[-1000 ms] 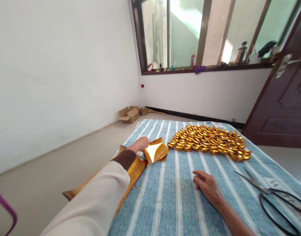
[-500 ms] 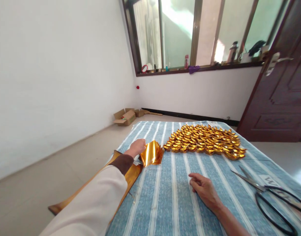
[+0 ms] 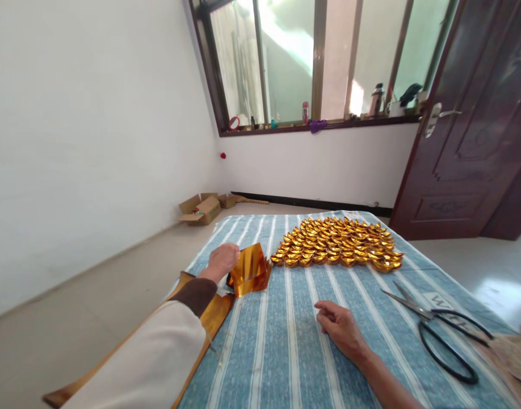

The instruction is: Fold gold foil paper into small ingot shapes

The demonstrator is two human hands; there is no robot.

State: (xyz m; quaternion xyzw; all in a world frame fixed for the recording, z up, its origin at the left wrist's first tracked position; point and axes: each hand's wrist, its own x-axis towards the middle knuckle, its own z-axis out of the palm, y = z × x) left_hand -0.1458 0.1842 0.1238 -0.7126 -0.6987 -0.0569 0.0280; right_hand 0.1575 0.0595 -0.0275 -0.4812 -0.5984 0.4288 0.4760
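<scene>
Left hand [image 3: 221, 261]: is pinching the gold foil sheet [image 3: 248, 268], just left of the gold ingots [image 3: 337, 248].
Foil sheet: is standing tilted, long axis toward the ingots.
Right hand [image 3: 340, 331]: is resting loosely curled and empty, nearer than the ingots.

Gold foil sheet [image 3: 250, 274]; blue-white striped cloth [image 3: 286, 352]; black-handled scissors [image 3: 439, 332].

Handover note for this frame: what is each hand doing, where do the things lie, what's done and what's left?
Left hand: pinching a gold foil sheet, lifted off the strip of gold paper at the cloth's left edge.
Right hand: empty, resting on the striped cloth.
Done: many folded gold ingots laid in rows at the far end.
Left: the held sheet is unfolded.
Scissors lie unused to the right.
</scene>
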